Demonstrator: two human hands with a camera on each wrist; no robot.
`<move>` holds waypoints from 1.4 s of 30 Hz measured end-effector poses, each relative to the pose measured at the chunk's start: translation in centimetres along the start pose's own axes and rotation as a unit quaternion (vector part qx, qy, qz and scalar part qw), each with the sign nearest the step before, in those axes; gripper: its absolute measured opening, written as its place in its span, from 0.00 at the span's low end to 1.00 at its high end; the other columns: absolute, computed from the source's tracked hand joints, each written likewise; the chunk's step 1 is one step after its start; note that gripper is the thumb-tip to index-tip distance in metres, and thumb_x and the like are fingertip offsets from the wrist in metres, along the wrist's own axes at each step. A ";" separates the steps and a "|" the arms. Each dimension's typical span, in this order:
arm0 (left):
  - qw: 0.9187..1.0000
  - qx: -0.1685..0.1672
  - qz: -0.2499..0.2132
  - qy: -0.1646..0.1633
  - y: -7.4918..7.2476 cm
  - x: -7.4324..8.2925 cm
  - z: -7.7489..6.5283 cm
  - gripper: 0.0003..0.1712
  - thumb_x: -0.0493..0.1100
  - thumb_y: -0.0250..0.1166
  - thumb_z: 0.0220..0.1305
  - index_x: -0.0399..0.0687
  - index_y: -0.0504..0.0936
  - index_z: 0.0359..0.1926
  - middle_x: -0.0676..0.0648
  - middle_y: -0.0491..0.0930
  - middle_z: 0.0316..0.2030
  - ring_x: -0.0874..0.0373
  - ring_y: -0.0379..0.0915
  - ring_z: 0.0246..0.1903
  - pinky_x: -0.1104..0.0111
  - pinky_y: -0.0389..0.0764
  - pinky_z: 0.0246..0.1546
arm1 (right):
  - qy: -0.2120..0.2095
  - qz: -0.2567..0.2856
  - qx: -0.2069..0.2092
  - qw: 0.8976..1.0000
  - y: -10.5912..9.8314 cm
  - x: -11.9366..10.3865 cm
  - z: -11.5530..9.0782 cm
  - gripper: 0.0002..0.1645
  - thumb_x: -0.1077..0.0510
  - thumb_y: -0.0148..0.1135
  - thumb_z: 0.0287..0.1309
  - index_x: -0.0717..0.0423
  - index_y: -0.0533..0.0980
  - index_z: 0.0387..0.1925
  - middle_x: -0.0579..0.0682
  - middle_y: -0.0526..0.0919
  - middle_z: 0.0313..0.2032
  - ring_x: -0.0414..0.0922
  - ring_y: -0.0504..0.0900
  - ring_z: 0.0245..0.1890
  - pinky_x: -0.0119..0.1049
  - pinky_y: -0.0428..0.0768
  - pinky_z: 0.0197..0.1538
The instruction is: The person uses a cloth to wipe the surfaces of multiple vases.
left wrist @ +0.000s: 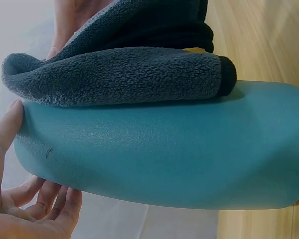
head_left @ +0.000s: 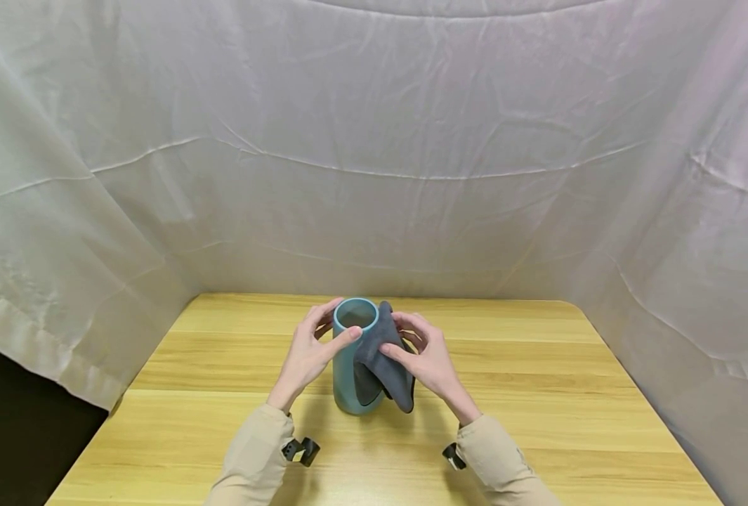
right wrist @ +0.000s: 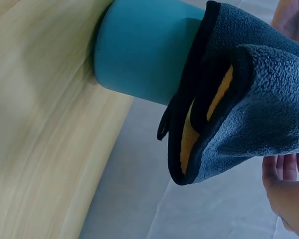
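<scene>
A tall blue-green vase with a round open mouth stands upright on the table. My left hand grips it near the rim, thumb on the near side and fingers round the far left side. In the left wrist view, a small dark mark shows on the wall of the vase. My right hand holds a folded grey towel against the right side of the vase, thumb in front. Black edging, a small loop and a yellow inner side are visible on the towel in the right wrist view.
The light wooden table has rounded far corners. Pale curtains hang behind it and on both sides. A small black device is at the left wrist, and another black device at the right wrist.
</scene>
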State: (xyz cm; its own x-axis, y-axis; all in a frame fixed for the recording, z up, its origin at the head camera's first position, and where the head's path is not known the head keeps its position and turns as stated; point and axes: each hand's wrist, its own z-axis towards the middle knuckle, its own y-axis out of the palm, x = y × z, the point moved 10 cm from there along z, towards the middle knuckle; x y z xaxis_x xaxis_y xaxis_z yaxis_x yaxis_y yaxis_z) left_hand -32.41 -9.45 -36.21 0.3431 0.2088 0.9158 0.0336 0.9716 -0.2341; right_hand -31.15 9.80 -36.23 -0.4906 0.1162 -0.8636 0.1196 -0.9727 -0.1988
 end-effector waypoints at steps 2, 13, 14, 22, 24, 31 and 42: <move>1.000 0.000 0.000 0.000 0.0 0.0 0.0 0.34 0.42 0.74 0.60 0.48 0.75 0.67 0.41 0.76 0.60 0.46 0.74 0.61 0.51 0.73 0.70 | 0.000 0.000 -0.004 1.000 0.0 0.1 -0.1 0.28 0.68 0.72 0.54 0.63 0.77 0.58 0.63 0.80 0.52 0.32 0.80 0.50 0.28 0.81 0.58; 1.000 -0.005 0.008 -0.004 0.0 -0.2 0.0 0.34 0.44 0.74 0.61 0.49 0.74 0.68 0.41 0.76 0.59 0.46 0.74 0.61 0.50 0.72 0.71 | 0.032 -0.022 -0.036 0.999 0.3 2.3 -0.8 0.27 0.67 0.73 0.54 0.64 0.77 0.56 0.62 0.83 0.49 0.36 0.80 0.48 0.32 0.83 0.57; 1.000 -0.005 0.007 -0.005 0.0 -0.2 0.0 0.34 0.44 0.74 0.61 0.49 0.74 0.68 0.41 0.76 0.59 0.46 0.74 0.61 0.50 0.71 0.71 | 0.040 -0.027 -0.039 0.998 0.3 2.6 -0.9 0.27 0.66 0.73 0.54 0.64 0.77 0.56 0.62 0.83 0.49 0.37 0.80 0.48 0.33 0.84 0.58; 1.000 -0.004 0.005 -0.008 0.0 -0.1 0.0 0.34 0.44 0.74 0.60 0.49 0.75 0.67 0.41 0.75 0.60 0.46 0.73 0.62 0.51 0.71 0.71 | 0.103 -0.088 -0.075 0.988 0.7 4.9 -1.7 0.28 0.64 0.74 0.53 0.64 0.77 0.57 0.62 0.84 0.50 0.51 0.84 0.49 0.51 0.84 0.60; 1.000 -0.003 0.006 -0.008 0.0 -0.1 -0.1 0.34 0.44 0.74 0.60 0.49 0.75 0.67 0.42 0.76 0.60 0.46 0.74 0.61 0.51 0.71 0.71 | 0.110 -0.100 -0.084 0.985 0.8 5.3 -1.9 0.29 0.63 0.75 0.54 0.65 0.77 0.57 0.62 0.84 0.51 0.53 0.84 0.50 0.54 0.83 0.60; 1.000 -0.004 0.008 -0.007 0.0 -0.1 -0.1 0.34 0.44 0.74 0.60 0.49 0.75 0.67 0.42 0.75 0.61 0.46 0.73 0.61 0.51 0.71 0.71 | 0.113 -0.101 -0.082 0.985 0.9 5.7 -2.1 0.29 0.64 0.75 0.53 0.66 0.76 0.57 0.63 0.84 0.51 0.53 0.84 0.49 0.53 0.83 0.60; 1.000 -0.004 0.008 -0.006 0.0 -0.2 -0.1 0.34 0.44 0.74 0.60 0.50 0.75 0.67 0.42 0.76 0.60 0.47 0.74 0.61 0.50 0.71 0.71 | 0.109 -0.086 -0.071 0.988 0.7 5.6 -2.2 0.29 0.63 0.75 0.53 0.64 0.77 0.57 0.62 0.84 0.51 0.51 0.83 0.48 0.52 0.83 0.60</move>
State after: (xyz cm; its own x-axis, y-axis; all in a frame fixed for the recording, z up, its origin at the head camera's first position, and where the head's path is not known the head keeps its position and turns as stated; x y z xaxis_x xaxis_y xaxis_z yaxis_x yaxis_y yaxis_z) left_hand -32.39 -9.46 -36.40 0.3318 0.2256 0.9160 0.0353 0.9673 -0.2510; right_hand -31.90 10.19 -42.26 -0.3189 0.3334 -0.8872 0.1780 -0.8984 -0.4015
